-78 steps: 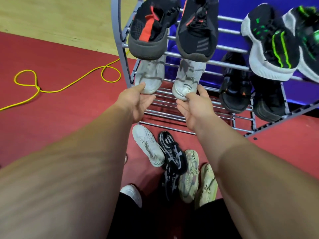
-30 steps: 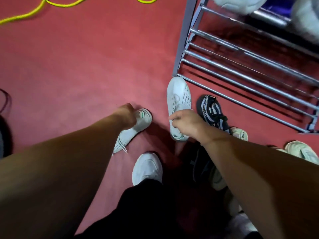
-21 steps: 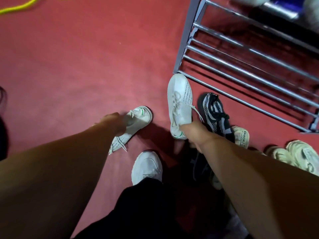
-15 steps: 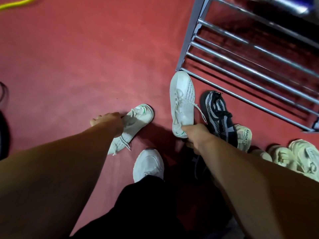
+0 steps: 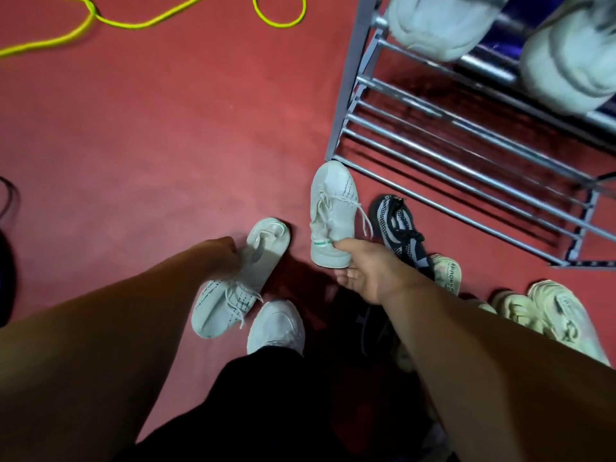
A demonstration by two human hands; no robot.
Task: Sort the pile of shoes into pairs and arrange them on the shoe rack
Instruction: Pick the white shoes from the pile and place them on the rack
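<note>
Two matching white knit sneakers with green heel trim are in my hands above the red floor. My left hand [image 5: 222, 255] grips the collar of the left white sneaker [image 5: 233, 288], whose toe points back toward me. My right hand [image 5: 368, 268] pinches the heel of the right white sneaker [image 5: 331, 211], whose toe points at the shoe rack [image 5: 443, 151]. A black-and-grey knit shoe [image 5: 398, 230] lies just right of it. Cream sneakers [image 5: 546, 315] lie at the right, partly hidden by my right forearm.
The rack's bottom tier of grey bars holds nothing; a white pair [image 5: 500, 38] sits on the tier above. A yellow cable [image 5: 160, 18] loops over the floor at the top left. My own white shoe [image 5: 276, 328] and black trouser leg are below.
I have turned from the rack down to the floor pile. Both hands closed on the two white sneakers and have lifted them a little, and the right one now points at the rack.
</note>
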